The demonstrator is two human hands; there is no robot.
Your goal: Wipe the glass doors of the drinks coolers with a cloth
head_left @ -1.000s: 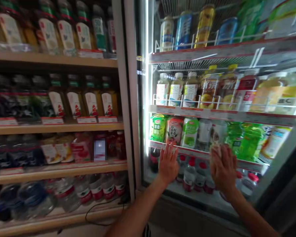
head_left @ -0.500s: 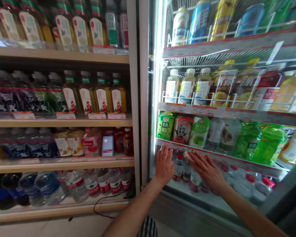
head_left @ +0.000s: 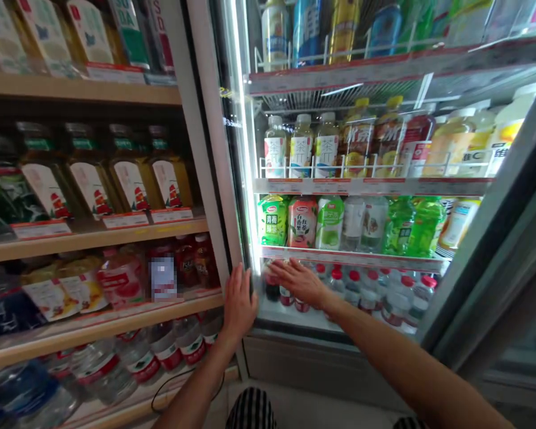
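Observation:
My left hand [head_left: 240, 305] lies flat against the white left post of the lit drinks fridge [head_left: 214, 179], fingers stretched upward, holding nothing. My right hand [head_left: 298, 281] reaches into the fridge with its fingers flat and pointing left. It sits just under the red-edged price rail [head_left: 361, 258], in front of the small red-capped bottles [head_left: 375, 289] on the bottom shelf. Whether anything lies under its palm is hidden. Green, pink and pale bottles [head_left: 302, 221] stand on the shelf just above that hand.
The fridge door [head_left: 486, 250] stands swung out at the right. Wooden shelves [head_left: 93, 238] at the left carry amber tea bottles, with large water bottles [head_left: 107, 369] at the bottom. A black cable [head_left: 170, 387] loops beneath them. Higher fridge shelves hold bottles and cans.
My right hand slid left along the lower rail, from the middle of the fridge to its left end. My left hand shifted left onto the fridge post. The view swung right and down.

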